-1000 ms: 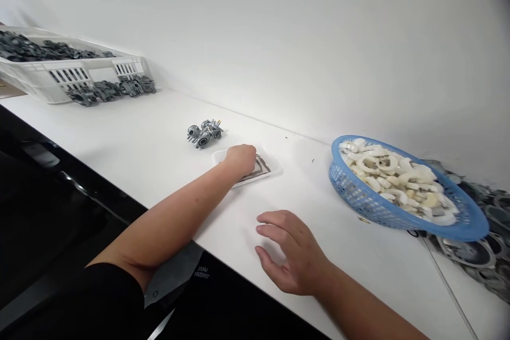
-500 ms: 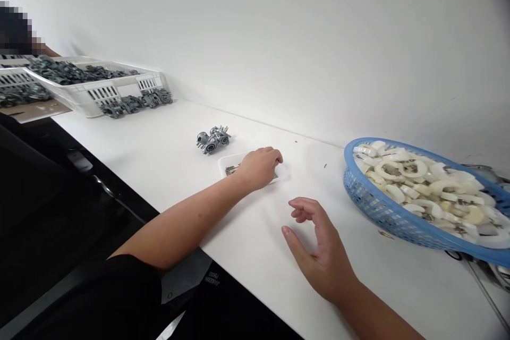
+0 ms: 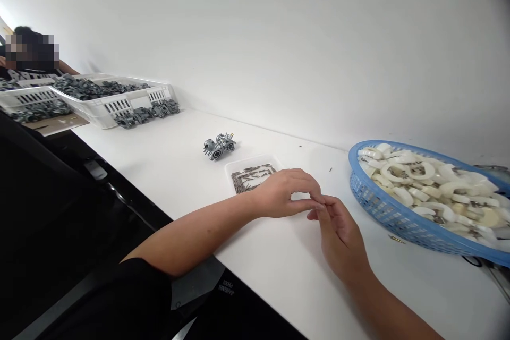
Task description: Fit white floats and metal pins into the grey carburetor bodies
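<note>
Fingertips (image 3: 315, 204) of the bare left hand (image 3: 283, 195) and the bare right hand (image 3: 339, 235) are brought together above a white tabletop (image 3: 167, 170). The left fingers are curled into a pinch, and the right fingers are half closed and meet them at the tips. Whether anything is held between them cannot be told, as any small item would be hidden by the fingers.

At about 10 o'clock from the fingertips, just beyond the left hand, a shallow translucent plastic tray (image 3: 255, 160) is set on the tabletop, with thin metal pins (image 3: 251, 178) lying in a loose heap inside it. Farther out at 10 o'clock, a grey die-cast metal assembly (image 3: 219, 146) is placed apart from the tray.

At about 3 o'clock, a blue plastic mesh basket (image 3: 378, 207) is seen filled with cream-white rings and half-rings (image 3: 422, 186). A small brass-coloured piece (image 3: 397, 239) lies at about 4 o'clock, just beside the basket.

Far off at 10 o'clock, white slotted plastic crates (image 3: 123, 106) are loaded with dark-grey metal castings (image 3: 83, 87), more of which are lined up along the nearest crate. A co-worker (image 3: 32, 53) is seen beyond them.
</note>
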Demonstrator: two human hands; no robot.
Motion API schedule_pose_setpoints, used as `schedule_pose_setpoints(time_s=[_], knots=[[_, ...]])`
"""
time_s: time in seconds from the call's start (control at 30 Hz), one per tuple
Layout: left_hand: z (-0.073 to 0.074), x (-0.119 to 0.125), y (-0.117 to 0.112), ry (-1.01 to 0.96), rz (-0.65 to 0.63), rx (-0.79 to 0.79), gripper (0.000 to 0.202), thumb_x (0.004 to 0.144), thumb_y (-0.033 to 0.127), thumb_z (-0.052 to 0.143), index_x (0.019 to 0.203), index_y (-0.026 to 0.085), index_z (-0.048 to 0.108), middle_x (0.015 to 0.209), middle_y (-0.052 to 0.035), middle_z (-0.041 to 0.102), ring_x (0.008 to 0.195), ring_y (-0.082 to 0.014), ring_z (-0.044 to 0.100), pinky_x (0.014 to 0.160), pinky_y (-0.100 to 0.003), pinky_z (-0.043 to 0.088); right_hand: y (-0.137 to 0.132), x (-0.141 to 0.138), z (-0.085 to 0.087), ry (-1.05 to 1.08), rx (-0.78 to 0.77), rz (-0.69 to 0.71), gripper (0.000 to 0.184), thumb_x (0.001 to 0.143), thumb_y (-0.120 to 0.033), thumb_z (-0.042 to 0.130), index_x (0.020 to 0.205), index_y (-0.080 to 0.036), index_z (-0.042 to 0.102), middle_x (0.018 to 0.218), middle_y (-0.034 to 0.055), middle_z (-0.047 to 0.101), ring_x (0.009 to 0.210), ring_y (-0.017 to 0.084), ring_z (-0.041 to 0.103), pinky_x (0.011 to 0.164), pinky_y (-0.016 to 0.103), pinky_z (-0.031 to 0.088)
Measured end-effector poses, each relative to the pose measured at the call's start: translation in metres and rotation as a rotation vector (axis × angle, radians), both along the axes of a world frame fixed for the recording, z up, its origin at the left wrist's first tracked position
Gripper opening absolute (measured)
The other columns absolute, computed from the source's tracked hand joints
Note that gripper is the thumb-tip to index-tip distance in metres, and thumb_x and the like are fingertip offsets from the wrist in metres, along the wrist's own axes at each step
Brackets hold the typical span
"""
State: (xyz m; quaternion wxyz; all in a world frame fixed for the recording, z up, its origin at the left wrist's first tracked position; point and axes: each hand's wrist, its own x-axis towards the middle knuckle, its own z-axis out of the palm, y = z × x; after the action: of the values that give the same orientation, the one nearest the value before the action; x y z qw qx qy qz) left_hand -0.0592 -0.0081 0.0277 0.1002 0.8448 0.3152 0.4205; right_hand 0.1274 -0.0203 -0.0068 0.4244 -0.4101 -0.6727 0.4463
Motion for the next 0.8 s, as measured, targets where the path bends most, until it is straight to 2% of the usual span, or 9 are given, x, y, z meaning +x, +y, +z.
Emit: schedule_pose_setpoints(time_s=[0.2, 0.37, 0.47, 0.53, 0.57, 0.67, 0.7, 0.73, 0.8], knots=[[0.005, -0.007, 0.002, -0.088, 0.01, -0.141, 0.017, 0.098, 0.033, 0.067, 0.087, 0.021, 0.072, 0.096, -0.008, 0.076, 0.097, -0.0198, 0.069, 0.096, -0.037, 0.054, -0.005, 0.0, 0.006, 0.008, 0.023, 0.02, 0.036, 0.103, -0.056, 0.046, 0.091, -0.025, 0.062, 0.088, 0.0009, 0.062, 0.084, 0.017, 0.057, 0.082, 0.032, 0.044], [0.003, -0.007, 0.0, -0.119, -0.07, -0.267, 0.016, 0.095, 0.034, 0.072, 0.087, 0.021, 0.074, 0.092, -0.0058, 0.077, 0.094, -0.0169, 0.073, 0.088, -0.03, 0.058, -0.001, 0.001, 0.007, 0.059, 0.031, 0.061, 0.039, 0.102, -0.056, 0.049, 0.084, -0.024, 0.063, 0.08, 0.001, 0.06, 0.078, 0.017, 0.055, 0.078, 0.03, 0.046], [0.012, -0.013, 0.002, -0.134, -0.02, -0.294, 0.015, 0.086, 0.036, 0.08, 0.086, 0.022, 0.076, 0.095, -0.0042, 0.079, 0.091, -0.0167, 0.074, 0.084, -0.028, 0.058, 0.001, 0.002, 0.007, 0.035, 0.003, 0.037, 0.038, 0.1, -0.054, 0.052, 0.083, -0.023, 0.065, 0.078, 0.0014, 0.062, 0.075, 0.017, 0.055, 0.075, 0.03, 0.046], [0.024, -0.032, 0.006, -0.192, 0.145, -0.263, 0.019, 0.083, 0.041, 0.081, 0.087, 0.022, 0.076, 0.095, -0.0046, 0.078, 0.091, -0.0186, 0.073, 0.081, -0.029, 0.056, 0.001, 0.002, 0.008, 0.011, -0.025, 0.02, 0.036, 0.098, -0.053, 0.054, 0.084, -0.023, 0.068, 0.078, 0.0016, 0.064, 0.073, 0.016, 0.055, 0.074, 0.03, 0.047], [0.032, -0.047, 0.008, -0.264, 0.288, -0.225, 0.023, 0.086, 0.044, 0.076, 0.088, 0.021, 0.074, 0.095, -0.0059, 0.077, 0.092, -0.0195, 0.071, 0.082, -0.031, 0.055, 0.001, 0.003, 0.008, -0.003, -0.033, 0.019, 0.035, 0.098, -0.052, 0.055, 0.085, -0.023, 0.069, 0.078, 0.0018, 0.064, 0.073, 0.016, 0.056, 0.073, 0.03, 0.047], [0.047, -0.105, 0.012, -0.511, 0.801, -0.122, 0.032, 0.103, 0.045, 0.044, 0.115, 0.02, 0.061, 0.127, -0.0127, 0.066, 0.122, -0.0224, 0.059, 0.1, -0.036, 0.048, 0.0, 0.003, 0.009, -0.029, -0.031, 0.04, 0.038, 0.096, -0.054, 0.056, 0.084, -0.021, 0.071, 0.08, 0.0036, 0.068, 0.073, 0.017, 0.057, 0.069, 0.03, 0.047], [0.047, -0.125, 0.011, -0.563, 0.957, -0.124, 0.033, 0.103, 0.044, 0.042, 0.122, 0.02, 0.055, 0.137, -0.0141, 0.059, 0.132, -0.024, 0.053, 0.105, -0.038, 0.045, 0.0, 0.003, 0.009, -0.03, -0.029, 0.05, 0.039, 0.096, -0.055, 0.056, 0.082, -0.021, 0.071, 0.083, 0.0049, 0.07, 0.073, 0.018, 0.058, 0.066, 0.03, 0.047], [0.045, -0.144, 0.009, -0.59, 1.089, -0.16, 0.036, 0.101, 0.045, 0.049, 0.127, 0.02, 0.051, 0.143, -0.0154, 0.054, 0.137, -0.0267, 0.048, 0.107, -0.04, 0.043, 0.0, 0.003, 0.009, -0.028, -0.028, 0.062, 0.041, 0.096, -0.056, 0.056, 0.08, -0.021, 0.07, 0.087, 0.0063, 0.071, 0.075, 0.018, 0.058, 0.064, 0.03, 0.046], [0.034, -0.173, 0.002, -0.575, 1.275, -0.339, 0.057, 0.082, 0.047, 0.077, 0.124, 0.016, 0.053, 0.141, -0.0212, 0.055, 0.136, -0.0366, 0.048, 0.104, -0.048, 0.045, 0.0, 0.003, 0.008, -0.026, -0.03, 0.084, 0.042, 0.096, -0.056, 0.056, 0.079, -0.021, 0.068, 0.091, 0.008, 0.073, 0.077, 0.02, 0.06, 0.06, 0.029, 0.045]])
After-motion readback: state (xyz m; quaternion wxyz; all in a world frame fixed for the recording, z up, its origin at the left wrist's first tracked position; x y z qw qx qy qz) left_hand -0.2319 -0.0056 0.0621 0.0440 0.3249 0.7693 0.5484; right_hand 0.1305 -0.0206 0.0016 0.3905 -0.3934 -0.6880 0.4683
